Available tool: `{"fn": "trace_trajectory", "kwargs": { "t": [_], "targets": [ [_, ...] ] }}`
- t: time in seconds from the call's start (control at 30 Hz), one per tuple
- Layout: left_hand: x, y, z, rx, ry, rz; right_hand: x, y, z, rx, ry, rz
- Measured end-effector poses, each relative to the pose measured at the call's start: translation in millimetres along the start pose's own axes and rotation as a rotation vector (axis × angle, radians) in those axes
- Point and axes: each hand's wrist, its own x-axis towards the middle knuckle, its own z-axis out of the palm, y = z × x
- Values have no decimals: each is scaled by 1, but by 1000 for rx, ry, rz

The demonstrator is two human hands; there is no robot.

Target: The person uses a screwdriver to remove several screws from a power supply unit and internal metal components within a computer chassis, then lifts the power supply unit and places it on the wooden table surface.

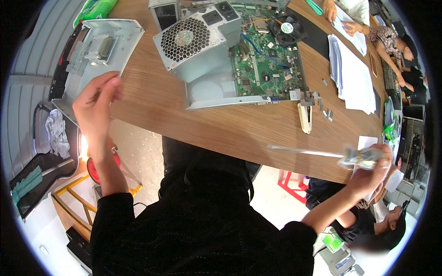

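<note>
Above the right end of the brown wood-grain worktop [152, 99], the right hand [372, 174] holds a screwdriver with a translucent grey handle and a long, thin silver shaft [353, 158]. The right grip is clamped on the handle; the shaft points left (handle and shaft are blurred). The left hand [93, 105] is raised in front of a pale grey metal panel with a bent rim [124, 39]; its fingers are curled, and whether the left grip is apart or together cannot be told.

At the far middle of the worktop lies an open, silver sheet-metal chassis [214, 94]. A silver, box-shaped power supply with a honeycomb grille [200, 39] sits tilted over its left portion. A green circuit board [276, 87] occupies the right portion, with a round black fan [287, 28] over its far right corner.

Small silver metal pieces [328, 114] lie near the chassis's right front corner. Beyond them is a stack of white paper sheets [354, 76]. A co-worker's hands [352, 28] are at another white sheet [357, 42] at upper right.
</note>
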Motion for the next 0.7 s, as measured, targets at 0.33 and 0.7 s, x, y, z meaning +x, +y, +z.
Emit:
{"fn": "trace_trajectory", "kwargs": {
  "t": [0.33,0.7],
  "targets": [
    [40,-99,-72,674,78,8,-124,131,43,323,486,639],
    [114,-120,35,972,18,-119,-121,136,56,276,397,633]
  ]
}}
